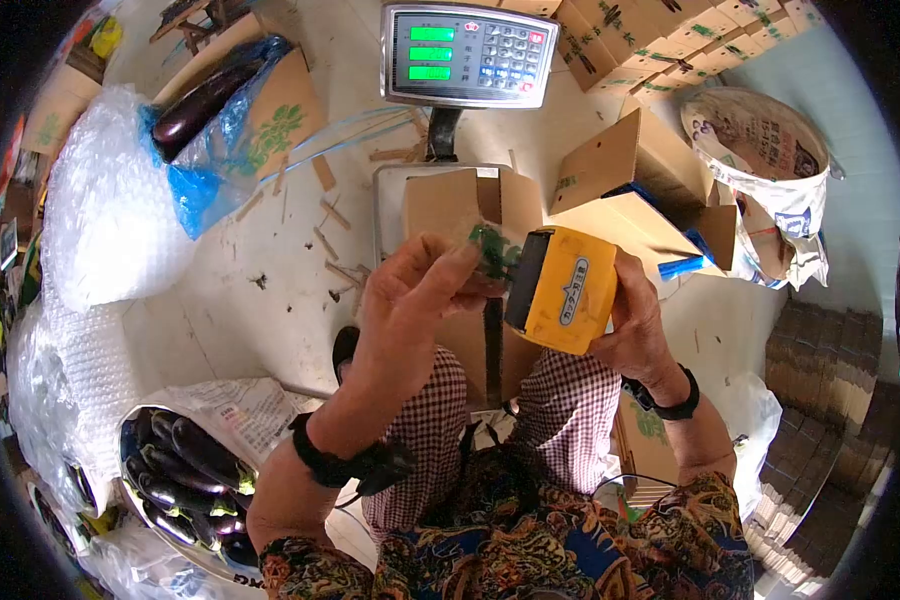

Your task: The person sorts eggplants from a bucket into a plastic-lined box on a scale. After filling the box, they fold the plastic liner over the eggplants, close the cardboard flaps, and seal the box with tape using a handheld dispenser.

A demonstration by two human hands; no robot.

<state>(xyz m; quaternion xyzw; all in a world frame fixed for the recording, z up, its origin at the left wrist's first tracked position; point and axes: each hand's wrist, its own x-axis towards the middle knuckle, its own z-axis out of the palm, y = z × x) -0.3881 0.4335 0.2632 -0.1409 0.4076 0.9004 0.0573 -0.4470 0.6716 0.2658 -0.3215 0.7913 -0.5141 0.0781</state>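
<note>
My right hand [634,322] grips a yellow tape dispenser [570,290] with a black front edge and a grey label. My left hand [420,285] is closed, with thumb and fingers pinching a strip of tape [492,252] at the dispenser's front. The strip looks partly clear and partly dark green. Below both hands stands a cardboard box [440,205], on the platform of a scale and between my knees. A dark band runs down its middle. My hands and the dispenser hide much of its top.
The scale's display [467,57] glows green at the top. An open carton [610,180] with blue plastic and a white sack [810,215] stand right. To the left are bubble wrap [105,200], an eggplant [205,100] in blue plastic and a sack of eggplants [185,475]. Flattened cardboard [820,370] is stacked right.
</note>
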